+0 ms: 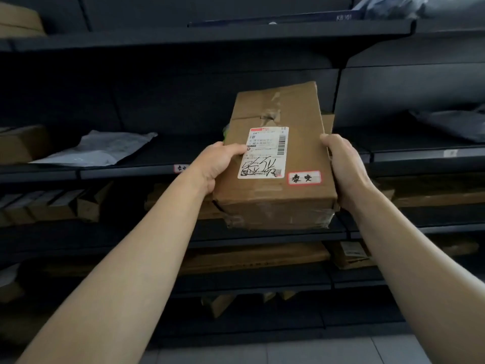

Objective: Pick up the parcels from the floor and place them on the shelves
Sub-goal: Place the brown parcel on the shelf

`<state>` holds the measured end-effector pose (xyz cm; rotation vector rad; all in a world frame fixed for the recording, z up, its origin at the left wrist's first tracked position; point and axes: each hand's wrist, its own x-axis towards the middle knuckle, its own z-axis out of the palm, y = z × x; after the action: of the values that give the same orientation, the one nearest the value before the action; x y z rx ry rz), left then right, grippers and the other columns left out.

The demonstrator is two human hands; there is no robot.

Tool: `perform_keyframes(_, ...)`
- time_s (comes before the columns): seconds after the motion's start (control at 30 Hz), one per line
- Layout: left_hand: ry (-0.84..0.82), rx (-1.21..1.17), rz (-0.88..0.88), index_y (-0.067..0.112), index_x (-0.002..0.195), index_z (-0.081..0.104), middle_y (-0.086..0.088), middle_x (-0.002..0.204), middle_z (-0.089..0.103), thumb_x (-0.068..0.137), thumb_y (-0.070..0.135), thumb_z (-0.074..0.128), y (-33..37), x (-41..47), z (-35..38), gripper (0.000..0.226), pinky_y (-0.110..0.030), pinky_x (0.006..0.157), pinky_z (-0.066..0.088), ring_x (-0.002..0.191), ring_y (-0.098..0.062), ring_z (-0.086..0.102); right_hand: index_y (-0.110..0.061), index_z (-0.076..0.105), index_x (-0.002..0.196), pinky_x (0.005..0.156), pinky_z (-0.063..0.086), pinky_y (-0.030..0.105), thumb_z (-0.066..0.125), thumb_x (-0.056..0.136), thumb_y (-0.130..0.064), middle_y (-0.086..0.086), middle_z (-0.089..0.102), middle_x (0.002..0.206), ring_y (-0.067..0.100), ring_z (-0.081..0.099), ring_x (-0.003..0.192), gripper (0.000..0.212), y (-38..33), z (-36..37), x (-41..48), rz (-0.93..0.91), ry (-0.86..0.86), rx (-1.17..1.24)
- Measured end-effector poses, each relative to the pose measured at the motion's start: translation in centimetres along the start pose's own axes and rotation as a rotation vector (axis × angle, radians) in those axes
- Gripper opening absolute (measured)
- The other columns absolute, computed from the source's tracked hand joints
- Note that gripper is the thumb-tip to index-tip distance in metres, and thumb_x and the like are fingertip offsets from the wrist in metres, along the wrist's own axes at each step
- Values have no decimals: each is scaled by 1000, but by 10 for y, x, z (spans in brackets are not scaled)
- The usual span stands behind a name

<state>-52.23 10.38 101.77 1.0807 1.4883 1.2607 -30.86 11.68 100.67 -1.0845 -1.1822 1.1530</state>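
I hold a brown cardboard parcel in front of the dark metal shelves. It carries a white shipping label and a small red-edged sticker on top, with clear tape over its near end. My left hand grips its left side, thumb on the label. My right hand clasps its right side. The parcel's far end reaches over the middle shelf, tilted up slightly; whether it rests on the shelf is hidden.
A grey plastic mailer lies on the middle shelf to the left, beside a cardboard box. Another grey bag lies at the right. Lower shelves hold flat cartons. Tiled floor shows below.
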Motion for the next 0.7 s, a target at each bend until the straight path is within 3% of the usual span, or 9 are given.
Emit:
perform_keyframes(0.07, 41, 4, 20, 12, 108, 66, -4, 74, 76, 85, 27, 66, 3, -7, -14, 28, -24, 56, 53, 61, -16, 69, -17, 58, 122, 73, 61, 36, 54, 91, -40, 8, 72, 111, 22, 73, 89, 38, -2, 9, 2, 68, -86, 49)
perform_keyframes(0.17, 122, 13, 59, 8, 99, 72, -8, 81, 74, 82, 25, 63, 5, -14, -39, 26, -26, 60, 49, 66, -20, 66, -18, 63, 109, 93, 57, 46, 55, 92, -40, 12, 75, 108, 28, 73, 98, 29, -7, 27, 5, 116, -192, 98)
perform_keyframes(0.27, 176, -122, 82, 11, 97, 64, -8, 83, 72, 83, 16, 59, 5, -21, -71, 15, -22, 55, 51, 65, -18, 66, -15, 62, 112, 79, 60, 38, 54, 95, -40, 13, 74, 107, 23, 73, 87, 31, -10, 56, 8, 94, -234, 82)
perform_keyframes(0.33, 143, -197, 112, 12, 105, 61, -9, 92, 70, 85, 12, 53, 6, -25, -94, 22, -23, 59, 52, 70, -18, 66, -16, 62, 116, 72, 58, 33, 54, 95, -40, 12, 74, 106, 21, 73, 83, 32, -11, 81, 12, 92, -261, 86)
perform_keyframes(0.47, 211, -248, 148, 15, 104, 61, -7, 90, 67, 82, 10, 50, 8, -19, -141, 25, -27, 63, 46, 72, -18, 61, -20, 63, 107, 79, 60, 36, 56, 94, -42, 9, 77, 98, 20, 74, 81, 27, -11, 135, 27, 106, -353, 115)
perform_keyframes(0.6, 236, -241, 128, 13, 115, 61, -5, 99, 64, 76, 20, 53, 8, 5, -186, 40, -29, 64, 47, 79, -18, 58, -18, 65, 111, 66, 60, 32, 51, 94, -50, 8, 77, 85, 21, 73, 72, 39, -8, 184, 46, 122, -460, 155)
perform_keyframes(0.7, 248, -247, 150, 16, 99, 59, -3, 84, 63, 84, 21, 49, 10, 33, -212, 18, -28, 63, 46, 70, -17, 56, -13, 63, 124, 63, 60, 33, 50, 91, -53, 12, 76, 93, 24, 74, 76, 53, -2, 221, 66, 80, -457, 171)
